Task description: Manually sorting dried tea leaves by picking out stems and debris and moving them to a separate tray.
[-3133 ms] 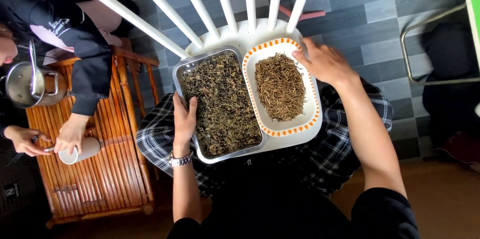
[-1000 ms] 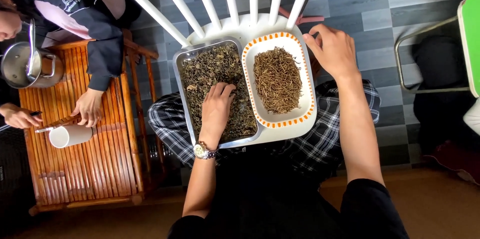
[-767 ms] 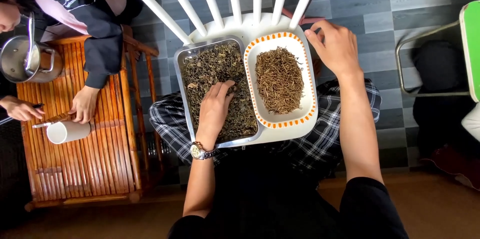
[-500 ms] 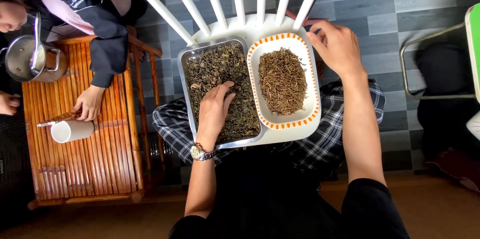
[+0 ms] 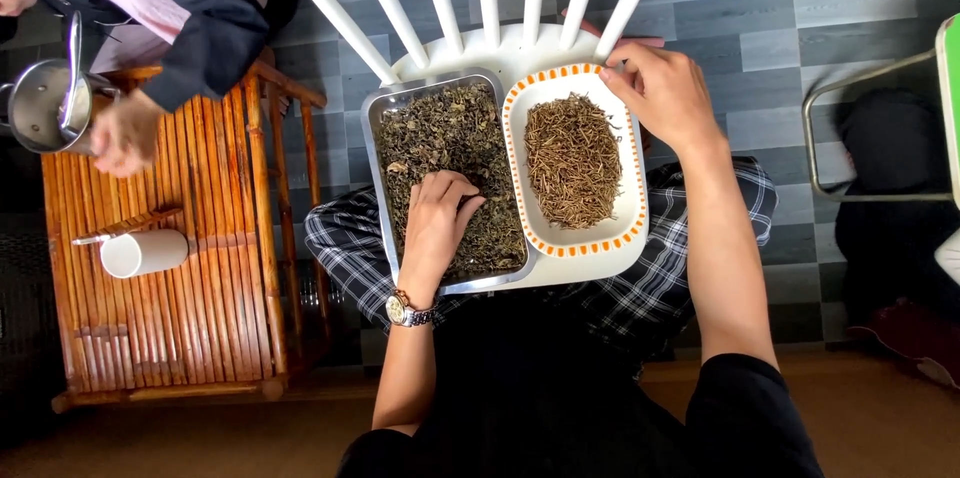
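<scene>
Left hand still down in the metal tray of dark dried leaves, fingers now curled tighter, pinching among the leaves near tray centre. Right hand still closed on the far corner of the orange-rimmed white dish of brown strands. Tray and dish touch, filling the white chair seat. Nearby, the other person's hand has lifted from the white mug toward the steel pot.

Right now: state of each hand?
Left hand: fingers curled into the dark dried leaves in the metal tray; grip cannot be told.
Right hand: closed on the rim of the white dish.
</scene>
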